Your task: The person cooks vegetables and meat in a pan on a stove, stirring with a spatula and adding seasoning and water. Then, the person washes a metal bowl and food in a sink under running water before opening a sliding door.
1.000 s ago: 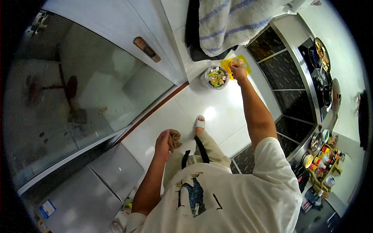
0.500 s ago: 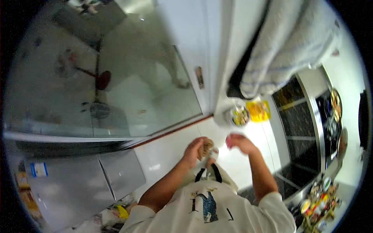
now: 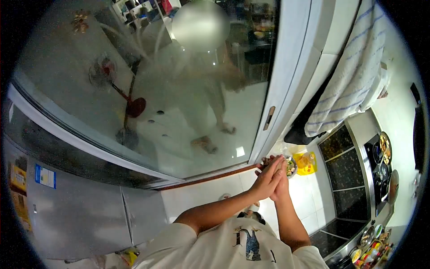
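Note:
My left hand point(image 3: 265, 183) and my right hand point(image 3: 282, 184) are pressed together in front of my body. Their fingers are stretched out and pointing forward, and I see nothing between the palms. Just past the fingertips, partly covered by them, a round bowl or bag of mixed food pieces point(image 3: 291, 167) sits on the floor. Beside it on the right lies a yellow bag point(image 3: 306, 169), with what looks like a bottle on it.
A glass sliding door point(image 3: 201, 148) fills the front left, a fan point(image 3: 103, 71) showing in the glass. The grey fridge point(image 3: 80, 210) stands left. A striped towel point(image 3: 345, 85) hangs right, by dark tiled cabinets point(image 3: 345, 175) and a stove point(image 3: 380, 175). Bottles point(image 3: 371, 255) crowd the lower right.
My hands were apart and have come together, the left moving right and forward. My view has turned slightly left, so the glass door shows more fully.

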Demonstrator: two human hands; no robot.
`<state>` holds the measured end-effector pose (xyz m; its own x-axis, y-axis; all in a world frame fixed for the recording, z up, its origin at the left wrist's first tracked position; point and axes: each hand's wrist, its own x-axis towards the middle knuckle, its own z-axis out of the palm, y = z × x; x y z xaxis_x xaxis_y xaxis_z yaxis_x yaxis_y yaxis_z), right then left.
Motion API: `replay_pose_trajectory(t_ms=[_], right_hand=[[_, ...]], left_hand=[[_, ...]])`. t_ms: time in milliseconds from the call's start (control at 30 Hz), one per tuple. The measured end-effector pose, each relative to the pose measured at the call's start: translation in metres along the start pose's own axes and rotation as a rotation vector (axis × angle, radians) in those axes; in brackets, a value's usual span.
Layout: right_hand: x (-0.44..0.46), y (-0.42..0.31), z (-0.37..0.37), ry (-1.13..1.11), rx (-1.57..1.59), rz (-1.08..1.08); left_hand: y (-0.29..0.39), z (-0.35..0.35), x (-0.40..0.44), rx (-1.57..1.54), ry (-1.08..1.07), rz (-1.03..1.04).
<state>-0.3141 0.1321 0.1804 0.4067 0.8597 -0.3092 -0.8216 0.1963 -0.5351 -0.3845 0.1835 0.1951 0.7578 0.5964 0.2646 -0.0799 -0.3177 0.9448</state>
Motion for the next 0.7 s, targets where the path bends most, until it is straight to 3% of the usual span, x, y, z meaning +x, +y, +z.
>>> replay_pose_trajectory(t_ms=[67,133,200,400,500,533,700], right_hand=[[-0.007,0.007,0.004,-0.195,0.038,-0.02],[-0.02,0.014,0.024,-0.156,0.015,-0.072],[-0.03,0.02,0.05,-0.165,0.099,-0.032],[-0.027,0.044,0.086,-0.212,0.259,0.012],[-0.024,0.046,0.077,-0.151,0.078,-0.079],[-0.021,0.045,0.069,-0.01,0.052,-0.104],[-0.025,0.002,0.025,0.242,-0.242,-0.226]], left_hand=[[0.009,-0.024,-0.003,0.062,-0.114,0.015],[0.013,-0.047,-0.006,0.105,-0.134,0.096],[0.023,-0.072,-0.004,0.408,-0.167,0.285],[0.033,-0.116,-0.012,0.586,-0.232,0.467],[0.023,-0.132,-0.013,0.701,-0.361,0.509],[0.011,-0.131,-0.011,0.64,-0.377,0.477],[-0.025,-0.119,0.034,0.838,-0.348,0.463]])
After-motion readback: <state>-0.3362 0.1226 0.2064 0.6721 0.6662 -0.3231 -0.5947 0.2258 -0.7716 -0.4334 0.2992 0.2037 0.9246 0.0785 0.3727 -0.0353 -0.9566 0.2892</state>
